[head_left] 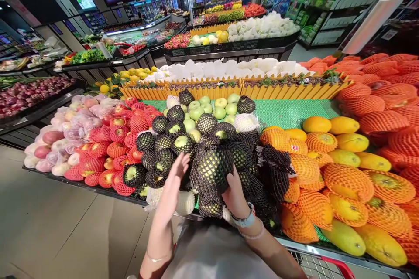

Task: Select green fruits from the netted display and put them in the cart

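My right hand grips a round green fruit in a black foam net, its thumb against the right side and the other fingers hidden behind. My left hand is raised to the left of that fruit, fingers stretched out, with nothing in it. A gap shows between the left fingers and the net. Beyond and to the left lie green apples in black nets. Bare green apples sit further back. More dark-netted green fruit is heaped to the right of my right hand.
Red-netted apples and pale wrapped fruit fill the left of the stand. Orange-netted papayas lie on the right. A yellow picket divider crosses behind. A cart with a red handle stands at the lower right.
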`<state>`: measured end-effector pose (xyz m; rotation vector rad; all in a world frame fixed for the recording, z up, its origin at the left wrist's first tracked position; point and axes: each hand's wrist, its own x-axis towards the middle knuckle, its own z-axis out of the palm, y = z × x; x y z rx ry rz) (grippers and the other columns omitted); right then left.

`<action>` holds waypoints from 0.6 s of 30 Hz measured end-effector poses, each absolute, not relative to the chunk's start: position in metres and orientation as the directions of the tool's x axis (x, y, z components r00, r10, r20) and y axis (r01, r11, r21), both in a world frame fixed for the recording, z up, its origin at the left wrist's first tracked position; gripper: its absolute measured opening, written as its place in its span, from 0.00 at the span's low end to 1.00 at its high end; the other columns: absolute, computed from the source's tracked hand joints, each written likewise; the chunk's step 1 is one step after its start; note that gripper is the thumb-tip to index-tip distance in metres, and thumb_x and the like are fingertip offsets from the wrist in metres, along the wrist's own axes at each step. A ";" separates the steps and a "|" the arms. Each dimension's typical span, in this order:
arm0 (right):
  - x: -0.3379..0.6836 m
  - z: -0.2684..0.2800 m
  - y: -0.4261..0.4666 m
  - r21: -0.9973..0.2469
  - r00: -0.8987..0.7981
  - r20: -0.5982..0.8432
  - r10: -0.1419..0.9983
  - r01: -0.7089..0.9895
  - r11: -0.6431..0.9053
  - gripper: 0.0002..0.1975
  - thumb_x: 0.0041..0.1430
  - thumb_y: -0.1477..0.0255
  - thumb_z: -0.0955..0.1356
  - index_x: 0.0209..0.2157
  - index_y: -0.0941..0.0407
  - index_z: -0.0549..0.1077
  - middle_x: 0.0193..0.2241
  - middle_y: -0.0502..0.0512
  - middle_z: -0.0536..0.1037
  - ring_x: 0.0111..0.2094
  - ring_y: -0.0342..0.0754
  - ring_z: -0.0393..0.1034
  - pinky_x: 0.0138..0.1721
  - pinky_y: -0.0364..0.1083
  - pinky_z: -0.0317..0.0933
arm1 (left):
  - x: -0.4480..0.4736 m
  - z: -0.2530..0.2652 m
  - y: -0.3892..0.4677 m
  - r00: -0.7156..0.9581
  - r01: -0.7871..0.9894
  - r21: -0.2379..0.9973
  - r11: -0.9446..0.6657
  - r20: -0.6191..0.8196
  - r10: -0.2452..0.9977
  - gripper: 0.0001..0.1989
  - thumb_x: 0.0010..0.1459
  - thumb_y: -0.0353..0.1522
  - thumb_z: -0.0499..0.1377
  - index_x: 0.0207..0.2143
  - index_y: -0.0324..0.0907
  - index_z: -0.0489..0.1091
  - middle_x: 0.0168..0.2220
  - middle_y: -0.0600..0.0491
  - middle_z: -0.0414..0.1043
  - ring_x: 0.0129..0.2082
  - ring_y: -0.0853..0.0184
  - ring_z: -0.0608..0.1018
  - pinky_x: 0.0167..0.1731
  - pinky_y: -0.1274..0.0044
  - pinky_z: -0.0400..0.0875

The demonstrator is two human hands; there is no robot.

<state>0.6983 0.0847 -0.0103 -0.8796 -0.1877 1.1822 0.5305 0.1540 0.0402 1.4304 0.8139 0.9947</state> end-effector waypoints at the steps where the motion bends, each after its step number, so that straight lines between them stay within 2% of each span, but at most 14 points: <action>1: 0.696 -0.013 0.084 -0.689 0.398 -0.297 0.868 -0.719 0.094 0.43 0.42 0.54 0.77 0.61 0.45 0.66 0.67 0.50 0.62 0.67 0.56 0.55 0.68 0.59 0.48 | 0.539 0.035 0.157 0.399 -0.039 0.998 -0.056 0.067 0.914 0.31 0.62 0.53 0.53 0.61 0.47 0.67 0.64 0.48 0.66 0.65 0.56 0.66 0.66 0.63 0.54; 3: 0.692 -0.017 0.082 -0.696 0.370 -0.284 0.885 -0.714 0.075 0.42 0.43 0.54 0.77 0.60 0.45 0.67 0.68 0.50 0.59 0.69 0.56 0.51 0.70 0.58 0.43 | 0.552 0.028 0.163 0.358 -0.006 1.000 0.020 -0.017 0.934 0.28 0.59 0.53 0.56 0.52 0.45 0.75 0.57 0.47 0.73 0.61 0.54 0.70 0.65 0.64 0.56; 5: 0.690 -0.020 0.080 -0.700 0.333 -0.284 0.899 -0.713 0.043 0.41 0.43 0.54 0.77 0.59 0.46 0.67 0.68 0.51 0.59 0.70 0.55 0.49 0.70 0.58 0.41 | 0.558 0.028 0.168 0.315 -0.016 0.998 0.056 -0.048 0.948 0.23 0.55 0.51 0.62 0.44 0.44 0.79 0.50 0.48 0.78 0.54 0.54 0.75 0.61 0.65 0.62; 8: 0.690 -0.019 0.078 -0.695 0.274 -0.290 0.917 -0.719 -0.005 0.39 0.44 0.53 0.77 0.58 0.45 0.69 0.68 0.50 0.60 0.69 0.56 0.50 0.70 0.59 0.42 | 0.562 0.036 0.174 0.324 -0.032 0.999 0.039 -0.027 0.946 0.19 0.50 0.47 0.67 0.36 0.43 0.79 0.39 0.50 0.80 0.42 0.58 0.78 0.48 0.69 0.70; 12: 0.690 -0.011 0.077 -0.689 0.196 -0.268 0.943 -0.723 -0.046 0.37 0.44 0.55 0.78 0.57 0.45 0.71 0.65 0.50 0.65 0.68 0.56 0.54 0.69 0.59 0.46 | 0.569 0.043 0.178 0.241 -0.026 0.999 -0.030 0.035 0.970 0.15 0.50 0.44 0.67 0.24 0.42 0.73 0.30 0.53 0.76 0.32 0.65 0.74 0.35 0.75 0.68; 15: 0.689 -0.006 0.077 -0.699 0.165 -0.277 0.947 -0.711 -0.081 0.37 0.41 0.56 0.79 0.55 0.45 0.72 0.63 0.50 0.68 0.67 0.57 0.56 0.69 0.59 0.46 | 0.571 0.042 0.178 0.189 -0.050 0.995 -0.084 0.092 0.978 0.14 0.53 0.43 0.66 0.25 0.43 0.72 0.28 0.54 0.74 0.31 0.65 0.74 0.36 0.75 0.68; 18: 0.688 -0.003 0.078 -0.675 0.142 -0.293 0.945 -0.731 -0.100 0.36 0.43 0.53 0.77 0.55 0.45 0.73 0.62 0.50 0.70 0.66 0.58 0.58 0.67 0.60 0.50 | 0.566 0.040 0.179 0.183 -0.074 0.967 -0.244 0.254 0.950 0.13 0.60 0.43 0.61 0.32 0.44 0.75 0.36 0.51 0.77 0.40 0.61 0.77 0.47 0.71 0.68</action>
